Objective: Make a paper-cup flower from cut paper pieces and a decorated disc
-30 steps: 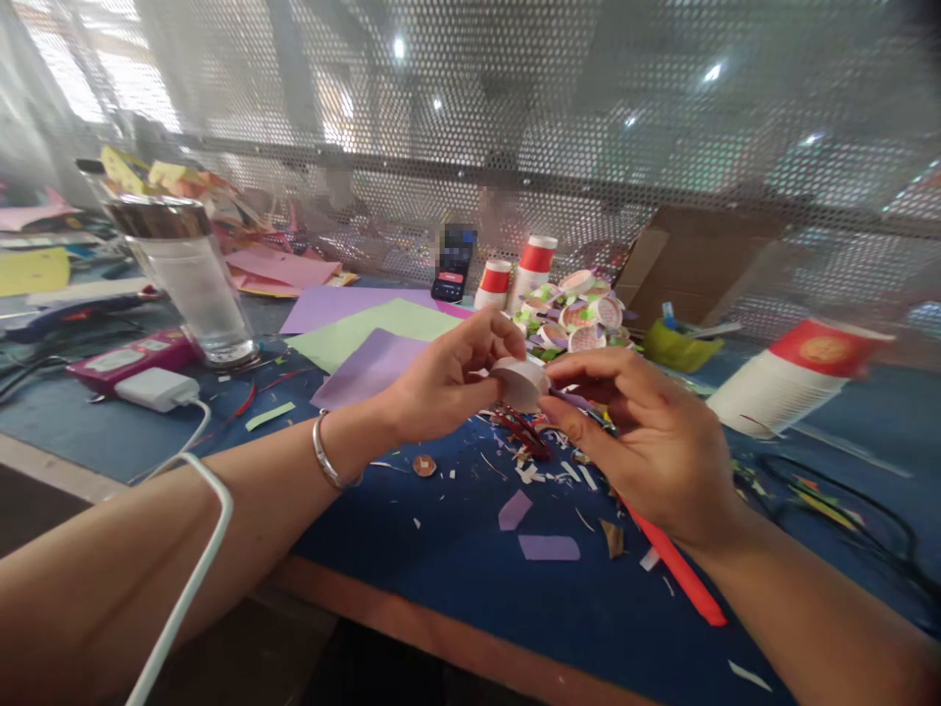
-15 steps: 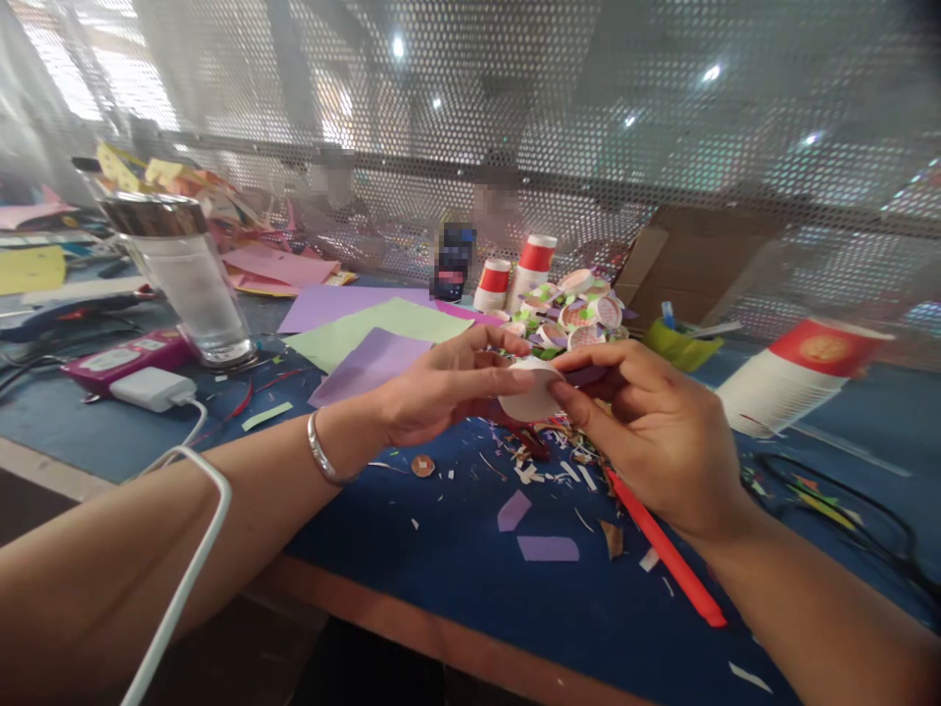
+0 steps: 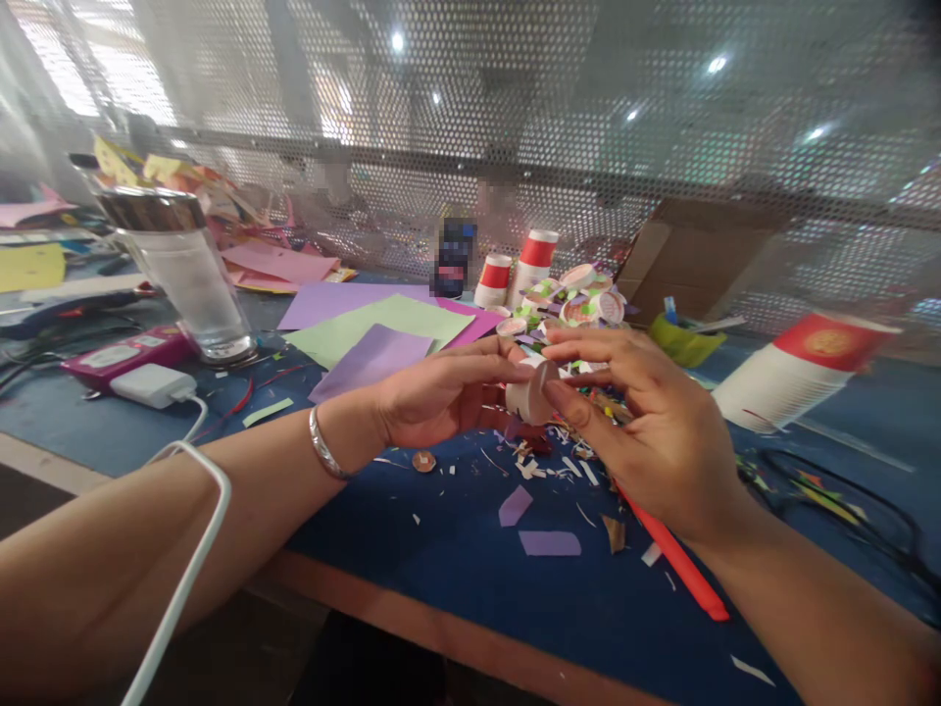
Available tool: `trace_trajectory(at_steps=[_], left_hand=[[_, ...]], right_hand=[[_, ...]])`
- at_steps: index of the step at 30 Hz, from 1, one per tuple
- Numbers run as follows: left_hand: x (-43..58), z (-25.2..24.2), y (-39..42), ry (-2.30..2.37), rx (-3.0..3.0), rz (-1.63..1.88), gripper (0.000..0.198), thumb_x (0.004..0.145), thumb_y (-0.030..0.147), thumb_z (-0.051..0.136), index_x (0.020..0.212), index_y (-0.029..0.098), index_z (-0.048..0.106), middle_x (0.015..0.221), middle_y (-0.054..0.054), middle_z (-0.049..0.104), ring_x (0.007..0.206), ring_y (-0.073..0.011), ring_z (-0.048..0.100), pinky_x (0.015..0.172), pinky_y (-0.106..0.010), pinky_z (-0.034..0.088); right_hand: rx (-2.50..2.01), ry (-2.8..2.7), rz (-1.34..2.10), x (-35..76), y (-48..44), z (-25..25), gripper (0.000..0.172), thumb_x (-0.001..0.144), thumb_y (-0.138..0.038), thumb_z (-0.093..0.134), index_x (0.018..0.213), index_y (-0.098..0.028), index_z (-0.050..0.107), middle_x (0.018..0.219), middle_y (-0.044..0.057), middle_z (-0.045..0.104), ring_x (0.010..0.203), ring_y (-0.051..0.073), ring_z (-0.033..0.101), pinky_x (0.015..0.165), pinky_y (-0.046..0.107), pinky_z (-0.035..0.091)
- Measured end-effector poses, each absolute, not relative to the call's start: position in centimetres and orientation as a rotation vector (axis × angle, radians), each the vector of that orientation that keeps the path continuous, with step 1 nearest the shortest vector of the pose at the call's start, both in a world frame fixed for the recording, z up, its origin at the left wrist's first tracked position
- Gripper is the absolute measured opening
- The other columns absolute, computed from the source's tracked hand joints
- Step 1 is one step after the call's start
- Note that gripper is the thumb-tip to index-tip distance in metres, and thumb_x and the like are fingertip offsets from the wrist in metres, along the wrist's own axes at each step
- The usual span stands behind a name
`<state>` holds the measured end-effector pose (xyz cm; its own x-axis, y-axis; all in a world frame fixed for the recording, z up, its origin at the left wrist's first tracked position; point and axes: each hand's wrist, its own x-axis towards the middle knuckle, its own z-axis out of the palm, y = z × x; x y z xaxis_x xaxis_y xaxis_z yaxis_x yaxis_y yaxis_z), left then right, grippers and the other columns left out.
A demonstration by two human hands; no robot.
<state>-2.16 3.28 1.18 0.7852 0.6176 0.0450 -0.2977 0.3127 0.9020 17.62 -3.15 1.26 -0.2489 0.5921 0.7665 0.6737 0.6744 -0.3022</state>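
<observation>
Between my two hands, above the blue table, is a small white paper cup bottom, tilted so its side and a shaded brownish face show. My left hand, wearing a silver bangle, grips its left side with thumb and fingers. My right hand pinches its right edge between thumb and fingers. Just beyond the hands lies a pile of round cup bottoms with green and purple bits. Paper scraps are strewn below the fingers. A red pen-like stick rests under my right wrist.
Stacked red-and-white paper cups lean at the right, and smaller stacks stand at the back. Coloured paper sheets, a glass water bottle and a pink power strip are left. A white cable crosses my left forearm.
The cup bottom has turned in my fingers, from its flat white face to a tilted side view. My right fingers have lifted and spread a little; my left fingers have shifted slightly.
</observation>
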Motion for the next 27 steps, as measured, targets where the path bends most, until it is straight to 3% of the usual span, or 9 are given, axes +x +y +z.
trace_trajectory(at_steps=[2, 7, 14, 17, 27], left_hand=[[-2.06, 1.3, 3.07, 0.383, 1.096, 0.682, 0.021, 0.082, 0.021, 0.076, 0.089, 0.02, 0.056, 0.083, 0.0, 0.066, 0.075, -0.0132, 0.068, 0.071, -0.027, 0.058], [-1.96, 1.29, 2.7, 0.413, 1.17, 0.717, 0.023, 0.084, 0.024, 0.076, 0.091, 0.02, 0.055, 0.09, -0.001, 0.063, 0.081, -0.0118, 0.063, 0.073, -0.025, 0.058], [-2.58, 1.07, 3.28, 0.322, 1.199, 0.633, 0.028, 0.084, 0.026, 0.08, 0.099, 0.022, 0.057, 0.095, -0.001, 0.065, 0.088, -0.0134, 0.066, 0.083, -0.029, 0.059], [-2.71, 1.03, 3.54, 0.316, 1.191, 0.633, 0.029, 0.081, 0.025, 0.082, 0.098, 0.021, 0.059, 0.099, -0.001, 0.067, 0.086, -0.0117, 0.067, 0.081, -0.026, 0.058], [-2.82, 1.22, 3.68, 0.329, 1.202, 0.637, 0.024, 0.084, 0.024, 0.079, 0.098, 0.021, 0.06, 0.092, -0.001, 0.068, 0.083, -0.0135, 0.069, 0.082, -0.03, 0.059]], right_hand=[[-0.96, -1.972, -0.263, 17.49, -3.23, 1.4, 0.025, 0.092, -0.029, 0.07, 0.116, -0.023, 0.068, 0.128, 0.012, 0.07, 0.125, 0.031, 0.061, 0.093, 0.052, 0.057], [-0.909, -2.076, -0.242, 17.35, -2.98, 1.21, 0.035, 0.091, -0.028, 0.071, 0.125, -0.025, 0.062, 0.121, 0.009, 0.073, 0.119, 0.029, 0.066, 0.103, 0.057, 0.05], [-0.936, -2.007, 0.043, 17.83, -3.09, 0.81, 0.04, 0.09, -0.028, 0.073, 0.128, -0.029, 0.062, 0.124, 0.005, 0.071, 0.106, 0.024, 0.072, 0.093, 0.044, 0.059], [-0.926, -1.99, 0.122, 18.0, -3.23, 0.84, 0.041, 0.089, -0.027, 0.074, 0.128, -0.03, 0.063, 0.127, 0.004, 0.069, 0.102, 0.022, 0.074, 0.087, 0.041, 0.062], [-0.927, -1.957, 0.205, 18.1, -3.23, 1.13, 0.037, 0.089, -0.025, 0.074, 0.125, -0.029, 0.066, 0.116, 0.003, 0.07, 0.096, 0.019, 0.073, 0.082, 0.035, 0.062]])
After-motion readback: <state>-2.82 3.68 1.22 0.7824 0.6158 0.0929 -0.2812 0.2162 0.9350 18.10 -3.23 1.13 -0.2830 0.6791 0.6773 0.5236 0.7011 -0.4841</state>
